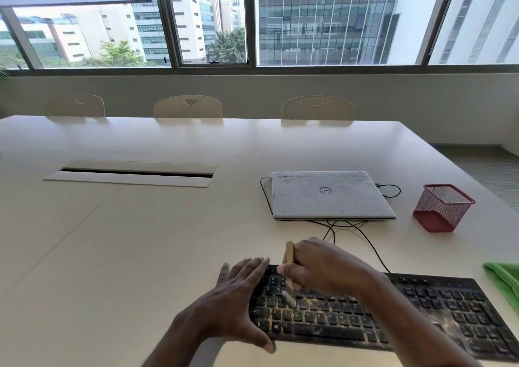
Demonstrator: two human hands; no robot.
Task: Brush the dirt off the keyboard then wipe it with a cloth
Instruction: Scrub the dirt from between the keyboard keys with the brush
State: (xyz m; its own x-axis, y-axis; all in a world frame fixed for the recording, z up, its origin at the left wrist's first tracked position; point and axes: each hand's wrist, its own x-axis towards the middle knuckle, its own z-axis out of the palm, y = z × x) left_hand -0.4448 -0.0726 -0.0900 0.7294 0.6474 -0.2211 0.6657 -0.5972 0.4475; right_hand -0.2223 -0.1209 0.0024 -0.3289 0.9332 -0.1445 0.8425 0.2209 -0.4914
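Both hands work at the near edge of a broad, smooth cream table (140, 240) under a wall of windows (252, 27). On it lies a flat black keyboard (393, 313) dusted with yellowish grit. Left hand (224, 302), fingers spread flat, braces its left end. Right hand (325, 265) grips a slim wooden brush (289, 271), bristles down on the left keys. Green cloth (505, 279) lies at the right edge.

Big cream table (168, 226) — on it sits a dusty black keyboard (393, 313), a closed scuffed laptop (328, 195) with its black cable (365, 237), a red mesh pen holder (442, 208) and a green cloth (505, 279) at the right edge.
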